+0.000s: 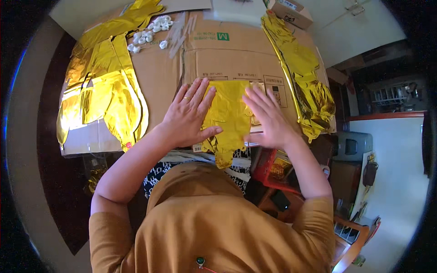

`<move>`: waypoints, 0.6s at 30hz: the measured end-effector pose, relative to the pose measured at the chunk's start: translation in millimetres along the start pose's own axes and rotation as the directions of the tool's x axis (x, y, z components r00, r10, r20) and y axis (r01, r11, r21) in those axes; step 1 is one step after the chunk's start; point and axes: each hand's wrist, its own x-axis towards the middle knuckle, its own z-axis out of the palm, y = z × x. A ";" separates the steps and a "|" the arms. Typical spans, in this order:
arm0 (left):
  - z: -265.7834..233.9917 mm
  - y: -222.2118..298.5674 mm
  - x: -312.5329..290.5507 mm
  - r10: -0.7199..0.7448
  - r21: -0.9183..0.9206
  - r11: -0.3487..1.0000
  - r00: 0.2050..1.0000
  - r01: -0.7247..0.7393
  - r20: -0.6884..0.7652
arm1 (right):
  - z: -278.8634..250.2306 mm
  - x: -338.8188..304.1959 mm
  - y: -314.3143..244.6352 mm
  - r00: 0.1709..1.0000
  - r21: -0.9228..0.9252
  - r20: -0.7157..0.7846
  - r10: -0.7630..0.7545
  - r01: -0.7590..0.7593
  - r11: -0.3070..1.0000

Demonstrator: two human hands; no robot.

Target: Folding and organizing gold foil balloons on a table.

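A folded gold foil balloon (226, 102) lies flat in front of me on the cardboard, its narrow crinkled end (223, 159) hanging over the near edge. My left hand (193, 111) rests along its left side, palm down, with fingers stretched out and thumb on the foil. At its right side is my right hand (268, 116), fingers spread and slightly blurred; whether it touches the foil is hard to tell. Neither hand grips anything. Part of a pale printed piece (256, 122) shows from under the foil beside my right hand.
Larger gold foil balloons (102, 91) lie at the left, and a long stack (302, 73) at the right. Small white bundles (146, 35) and translucent strips (181, 34) sit at the back left. A small box (291, 13) stands far right; a red container (273, 170) is below.
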 end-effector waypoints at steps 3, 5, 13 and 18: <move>-0.6 11.8 -10.5 0.015 -0.011 1.000 1.000 -0.015 0.013 | -2.6 -36.7 -37.2 0.996 -0.132 0.084 0.016 -0.004 0.991; -0.4 22.1 -16.2 0.041 -0.034 0.999 0.999 -0.041 0.014 | 4.0 -52.9 -56.8 0.997 -0.264 0.049 0.052 -0.037 0.964; -19.7 26.2 -34.5 -0.013 -0.352 0.935 0.999 0.025 0.038 | 37.7 -65.5 -88.6 0.986 -0.184 -0.150 0.079 -0.106 0.977; -38.2 -27.5 -14.3 -0.060 -0.985 0.139 0.994 0.100 0.092 | 4.5 -73.2 -83.4 0.938 0.438 -0.262 0.227 -0.094 0.894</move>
